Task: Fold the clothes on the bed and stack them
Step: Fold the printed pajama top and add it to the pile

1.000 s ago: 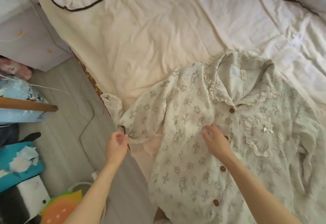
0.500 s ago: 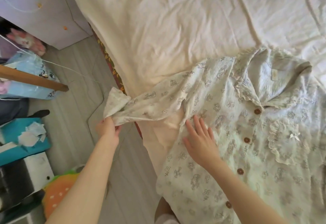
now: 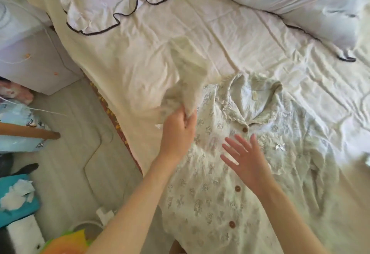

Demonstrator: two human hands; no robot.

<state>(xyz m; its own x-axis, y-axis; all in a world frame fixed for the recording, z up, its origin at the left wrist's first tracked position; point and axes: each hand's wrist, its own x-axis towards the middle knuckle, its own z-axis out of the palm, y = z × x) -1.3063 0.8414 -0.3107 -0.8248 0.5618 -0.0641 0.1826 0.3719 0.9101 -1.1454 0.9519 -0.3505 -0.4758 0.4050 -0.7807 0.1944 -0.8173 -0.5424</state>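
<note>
On the cream-sheeted bed (image 3: 250, 39), our left hand (image 3: 178, 127) now swings the pale printed button-up pyjama shirt's (image 3: 216, 191) gripped sleeve (image 3: 188, 77) inward from the bedside, starting the fold, while our right hand (image 3: 246, 157) hovers spread.

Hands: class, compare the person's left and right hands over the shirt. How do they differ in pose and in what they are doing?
The left hand grips the bunched sleeve and lifts it; the right hand holds nothing. The left hand's fingers are curled; the right hand's are straight and spread. The left hand is at the shirt's edge near the shoulder; the right is over the button row. Both are bare.
</note>
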